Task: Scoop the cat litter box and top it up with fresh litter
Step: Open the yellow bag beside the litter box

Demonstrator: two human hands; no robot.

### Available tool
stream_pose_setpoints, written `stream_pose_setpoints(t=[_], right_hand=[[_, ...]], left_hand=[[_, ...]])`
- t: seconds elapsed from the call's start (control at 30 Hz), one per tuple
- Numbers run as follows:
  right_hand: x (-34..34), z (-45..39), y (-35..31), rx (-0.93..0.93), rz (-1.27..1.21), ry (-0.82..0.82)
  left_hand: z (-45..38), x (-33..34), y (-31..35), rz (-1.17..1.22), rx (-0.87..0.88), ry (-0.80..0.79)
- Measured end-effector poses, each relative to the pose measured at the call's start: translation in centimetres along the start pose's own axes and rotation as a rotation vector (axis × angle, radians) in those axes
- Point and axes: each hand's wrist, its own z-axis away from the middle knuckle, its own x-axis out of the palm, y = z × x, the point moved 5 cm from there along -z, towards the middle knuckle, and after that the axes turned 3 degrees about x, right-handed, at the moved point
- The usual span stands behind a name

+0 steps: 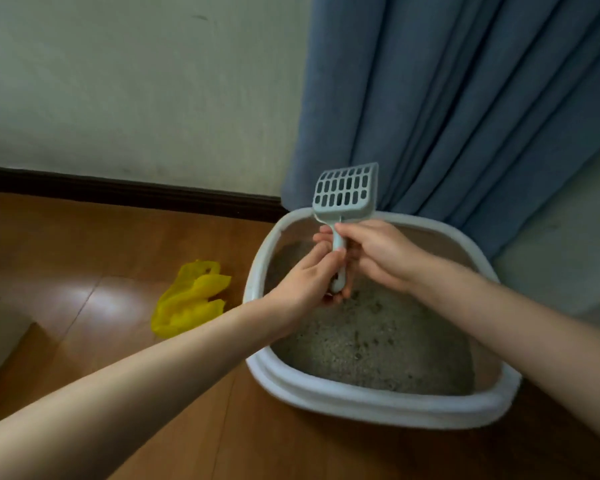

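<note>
A pale grey slotted litter scoop [345,190] stands upright above the litter box [361,405], its head raised and holding nothing. My left hand [309,277] grips the lower part of the scoop's handle. My right hand [378,252] pinches the handle higher up, just under the head. The white-rimmed box holds grey litter [378,341] with a few darker clumps on its surface.
A crumpled yellow plastic bag [191,299] lies on the wooden floor left of the box. A blue curtain [465,98] hangs behind the box, touching its far rim. A pale wall with a dark skirting board runs along the back left.
</note>
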Motion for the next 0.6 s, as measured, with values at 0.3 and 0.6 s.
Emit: stream_pose_setpoints(t=[0.3, 0.6], right_hand=[[-11.9, 1.4, -0.7, 0.193, 0.871, 0.128], [-7.5, -6.1, 3.4, 0.249, 1.117, -0.070]], left_hand=[[-2.7, -4.8, -2.3, -0.797, -0.121, 0.003], [-2.5, -6.6, -1.6, -0.883, -0.018, -0.039]])
